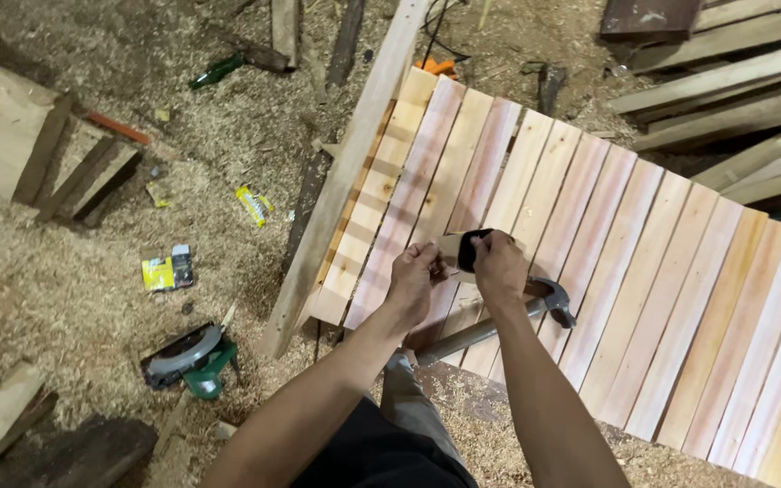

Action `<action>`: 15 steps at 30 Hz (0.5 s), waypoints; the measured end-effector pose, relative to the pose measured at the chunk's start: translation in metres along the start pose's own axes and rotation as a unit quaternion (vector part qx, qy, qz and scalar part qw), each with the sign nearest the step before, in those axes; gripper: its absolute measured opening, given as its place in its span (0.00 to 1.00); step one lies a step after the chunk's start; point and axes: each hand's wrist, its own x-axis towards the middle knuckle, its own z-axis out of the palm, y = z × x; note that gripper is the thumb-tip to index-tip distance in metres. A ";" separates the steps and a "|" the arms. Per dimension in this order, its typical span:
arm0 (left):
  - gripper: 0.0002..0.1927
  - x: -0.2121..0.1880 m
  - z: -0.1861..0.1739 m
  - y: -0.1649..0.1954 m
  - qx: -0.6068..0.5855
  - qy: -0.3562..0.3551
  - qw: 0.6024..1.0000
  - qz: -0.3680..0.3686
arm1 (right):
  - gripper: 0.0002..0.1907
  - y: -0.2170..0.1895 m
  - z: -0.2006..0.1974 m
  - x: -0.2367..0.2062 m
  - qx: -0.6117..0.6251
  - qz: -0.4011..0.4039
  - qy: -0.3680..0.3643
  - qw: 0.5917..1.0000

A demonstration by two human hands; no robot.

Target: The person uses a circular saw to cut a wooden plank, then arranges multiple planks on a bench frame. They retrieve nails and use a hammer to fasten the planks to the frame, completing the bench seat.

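Note:
My left hand (413,274) and my right hand (499,267) meet over a panel of pale wooden slats (644,262). Together they hold a small object (459,248) with a tan part and a black part; both hands' fingers pinch it. A hammer (535,307) with a metal head and a long handle lies under my right forearm, its head resting on the slats. Whether my right hand also grips the hammer is hidden.
A long loose board (345,172) leans along the panel's left edge. On the sawdust floor lie a green circular saw (193,360), small yellow packets (166,271), a green bottle (216,70) and wood offcuts (65,158). Planks (734,90) are stacked at top right.

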 end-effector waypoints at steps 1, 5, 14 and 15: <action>0.06 0.000 0.002 -0.001 0.006 -0.007 1.000 -0.004 | 0.15 -0.002 -0.004 -0.003 0.008 -0.006 0.026 1.000; 0.05 -0.002 0.017 0.000 0.016 -0.058 0.998 0.010 | 0.12 -0.002 -0.018 -0.009 0.200 0.101 0.069 0.972; 0.04 -0.012 0.040 0.004 0.037 -0.104 0.994 -0.017 | 0.06 -0.001 -0.039 -0.028 0.420 0.082 0.043 0.903; 0.05 -0.015 0.040 0.005 0.067 -0.106 0.992 -0.013 | 0.06 -0.003 -0.042 -0.035 0.446 0.095 0.036 0.889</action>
